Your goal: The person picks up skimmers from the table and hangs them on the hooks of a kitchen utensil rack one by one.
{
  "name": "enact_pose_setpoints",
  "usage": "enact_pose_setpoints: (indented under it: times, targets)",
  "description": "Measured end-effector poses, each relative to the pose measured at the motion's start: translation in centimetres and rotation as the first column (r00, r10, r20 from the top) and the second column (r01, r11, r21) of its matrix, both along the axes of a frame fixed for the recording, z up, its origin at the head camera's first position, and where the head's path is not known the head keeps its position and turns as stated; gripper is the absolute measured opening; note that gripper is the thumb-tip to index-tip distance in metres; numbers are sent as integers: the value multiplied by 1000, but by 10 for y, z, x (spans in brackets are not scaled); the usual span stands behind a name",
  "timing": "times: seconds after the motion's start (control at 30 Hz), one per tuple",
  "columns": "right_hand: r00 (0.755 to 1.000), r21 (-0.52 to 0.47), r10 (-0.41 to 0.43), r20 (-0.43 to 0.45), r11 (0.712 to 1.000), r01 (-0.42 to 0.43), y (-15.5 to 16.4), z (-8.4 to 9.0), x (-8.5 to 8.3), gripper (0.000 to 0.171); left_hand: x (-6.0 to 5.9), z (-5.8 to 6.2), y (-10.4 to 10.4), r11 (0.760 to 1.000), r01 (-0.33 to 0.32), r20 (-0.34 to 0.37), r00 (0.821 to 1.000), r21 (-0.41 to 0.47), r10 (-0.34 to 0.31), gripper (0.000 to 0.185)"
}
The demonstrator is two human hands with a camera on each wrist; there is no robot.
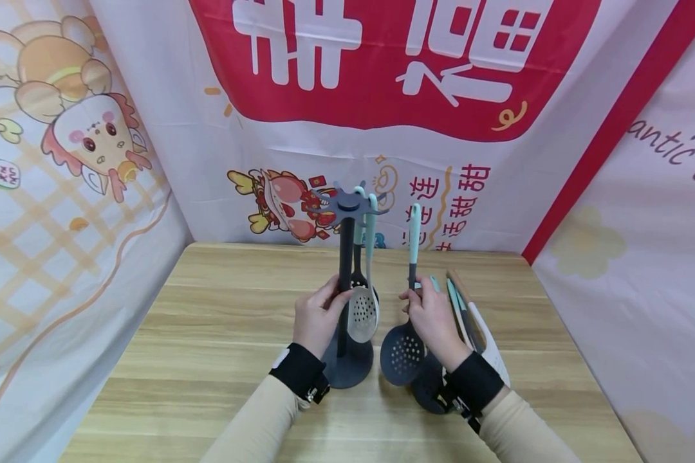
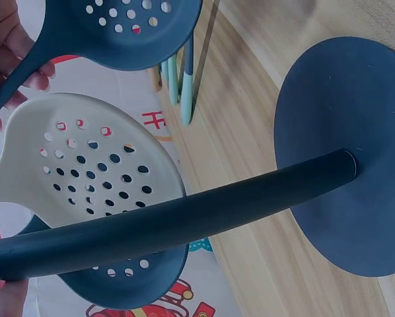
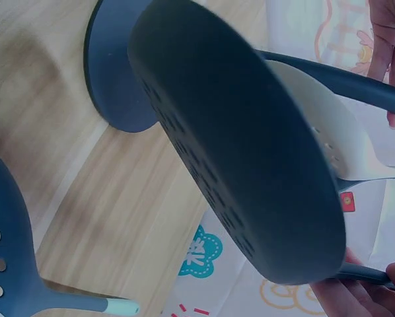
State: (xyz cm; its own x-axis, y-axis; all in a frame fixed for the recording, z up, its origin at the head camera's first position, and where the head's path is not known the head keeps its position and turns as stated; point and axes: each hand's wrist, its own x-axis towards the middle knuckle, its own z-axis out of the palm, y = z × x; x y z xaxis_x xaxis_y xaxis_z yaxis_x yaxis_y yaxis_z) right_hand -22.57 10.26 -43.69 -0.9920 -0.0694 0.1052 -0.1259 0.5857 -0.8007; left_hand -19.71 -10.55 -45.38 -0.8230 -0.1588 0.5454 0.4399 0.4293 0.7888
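My left hand (image 1: 317, 314) grips the dark upright pole (image 1: 345, 257) of a utensil stand with a round base (image 1: 350, 373) and a hooked top (image 1: 349, 202). From its hooks hang a white slotted skimmer (image 1: 361, 315) with a mint handle and, behind it, a dark blue slotted utensil (image 2: 131, 290), partly hidden by the white one. To the right of the stand my right hand (image 1: 431, 315) holds a dark blue skimmer (image 1: 402, 354) by the lower part of its handle, mint end up. In the right wrist view this skimmer's bowl (image 3: 237, 145) covers part of the stand.
Right of and below my right hand, several more utensils lie on the wooden table (image 1: 226, 334), among them a white slotted one (image 1: 492, 350) and a dark one (image 1: 428, 386) partly hidden by the wrist. A printed cloth (image 1: 324, 138) hangs behind the table.
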Motion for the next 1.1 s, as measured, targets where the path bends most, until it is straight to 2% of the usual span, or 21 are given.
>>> enact_pose_setpoints:
  times: [0.2, 0.3, 0.4, 0.5, 0.63, 0.8, 0.97, 1.1]
  targets:
    - [1000, -7, 6, 5, 1000, -6, 0, 3, 3, 31, -2, 0, 3, 990, -14, 24, 1000, -137, 17, 34]
    - [1000, -12, 6, 5, 1000, -6, -1, 5, 5, 31, -4, 1, 4, 984, 10, 47, 999, -180, -1, 32]
    - [1000, -15, 13, -12, 1000, -13, -2, 8, 9, 32, -7, 0, 3, 983, 54, 72, 997, -176, -42, 30]
    - [999, -17, 20, -29, 1000, -20, -3, 8, 12, 31, -8, 0, 2, 984, 139, 126, 984, -111, -125, 30]
    - [999, -32, 30, -41, 999, -31, -3, 9, 15, 30, -8, -1, -1, 966, 255, 199, 946, 34, -256, 31]
    - [998, -51, 38, -48, 998, -41, -3, 11, 18, 29, -10, -3, -2, 938, 316, 233, 910, 141, -342, 31]
    - [997, -63, 40, -67, 997, -44, -3, 15, 20, 27, -16, 1, 2, 907, 362, 221, 887, 213, -406, 29]
    - [996, -74, 44, -81, 996, -50, -4, 17, 23, 26, -21, 8, 7, 867, 394, 161, 876, 304, -454, 49]
